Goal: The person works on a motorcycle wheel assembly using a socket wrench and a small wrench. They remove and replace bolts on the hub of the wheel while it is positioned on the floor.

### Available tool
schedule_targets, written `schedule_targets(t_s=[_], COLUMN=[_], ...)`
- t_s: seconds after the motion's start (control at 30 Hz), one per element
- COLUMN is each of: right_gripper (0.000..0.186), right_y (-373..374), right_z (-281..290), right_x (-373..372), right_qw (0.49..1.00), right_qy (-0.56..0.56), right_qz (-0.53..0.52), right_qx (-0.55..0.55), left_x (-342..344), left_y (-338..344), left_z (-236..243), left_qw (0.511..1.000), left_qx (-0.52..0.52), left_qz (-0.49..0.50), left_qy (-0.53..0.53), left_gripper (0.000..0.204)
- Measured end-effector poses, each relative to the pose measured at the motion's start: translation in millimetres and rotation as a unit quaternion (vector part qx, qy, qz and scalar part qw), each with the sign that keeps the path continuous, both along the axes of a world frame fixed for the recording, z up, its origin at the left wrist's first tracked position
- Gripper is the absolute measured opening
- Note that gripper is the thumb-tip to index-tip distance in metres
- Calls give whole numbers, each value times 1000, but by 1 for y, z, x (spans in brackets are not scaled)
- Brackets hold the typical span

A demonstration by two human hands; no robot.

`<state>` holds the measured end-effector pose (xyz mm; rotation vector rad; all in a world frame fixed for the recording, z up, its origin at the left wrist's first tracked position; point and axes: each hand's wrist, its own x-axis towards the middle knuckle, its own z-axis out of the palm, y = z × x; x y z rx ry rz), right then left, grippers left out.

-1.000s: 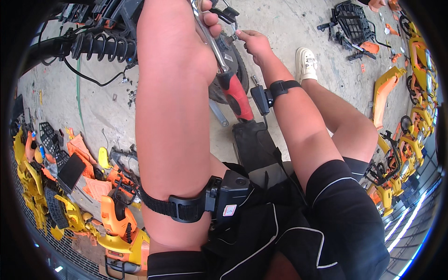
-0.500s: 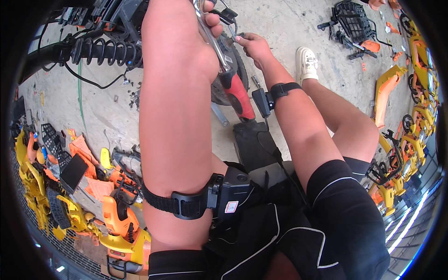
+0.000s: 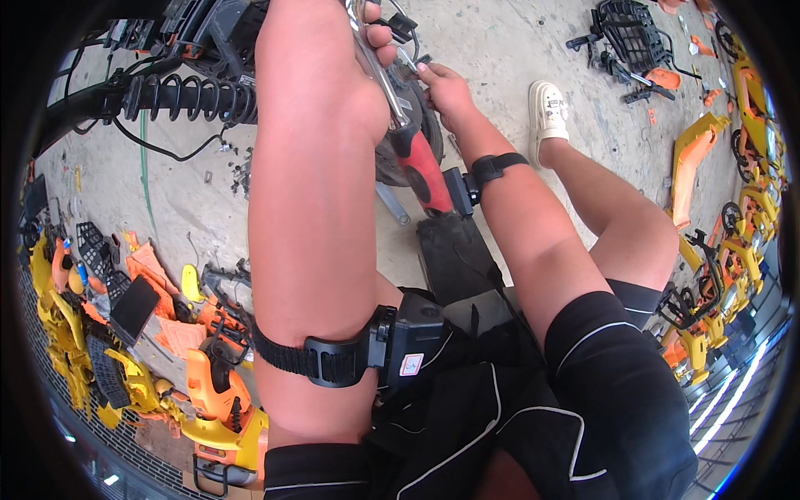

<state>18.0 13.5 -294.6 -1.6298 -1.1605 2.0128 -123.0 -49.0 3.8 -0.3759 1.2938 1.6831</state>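
Note:
My left hand [image 3: 377, 40], mostly cut off by the upper edge, is closed around the silver shaft of a long hand tool with a red and black handle [image 3: 423, 171]. The handle points back toward me. Right of it, my right hand [image 3: 447, 90] pinches a thin silver metal rod [image 3: 407, 60] between thumb and fingers; the rod's kind is unclear. Behind the hands is a dark tyre [image 3: 431, 125], partly hidden by the tool and hands. Straps hold small black devices on both arms.
A vehicle frame with a black coil spring [image 3: 187, 97] stands at the upper left. A flat metal wrench [image 3: 392, 204] lies on the floor. Orange and yellow body panels [image 3: 218, 392] are piled at the left. A black rack [image 3: 633, 37] and yellow vehicles [image 3: 754, 200] are at the right.
My right hand has shifted slightly left and its forearm has turned, bringing the strapped device against or in front of the red handle's edge. My left hand stays nearly still.

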Motion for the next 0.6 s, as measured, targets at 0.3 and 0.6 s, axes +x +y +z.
schedule_targets(t_s=[0.3,0.6], right_gripper=[34,34], right_y=[5,9], right_z=[4,5], right_x=[2,0], right_qw=[999,996], right_qy=[1,-38], right_qz=[54,86], right_qx=[2,11], left_x=[7,4], left_y=[1,-4], left_z=[-4,2], left_qw=[999,1000], left_qx=[-23,3], left_qz=[15,18], left_qy=[26,17], left_gripper=[35,35])
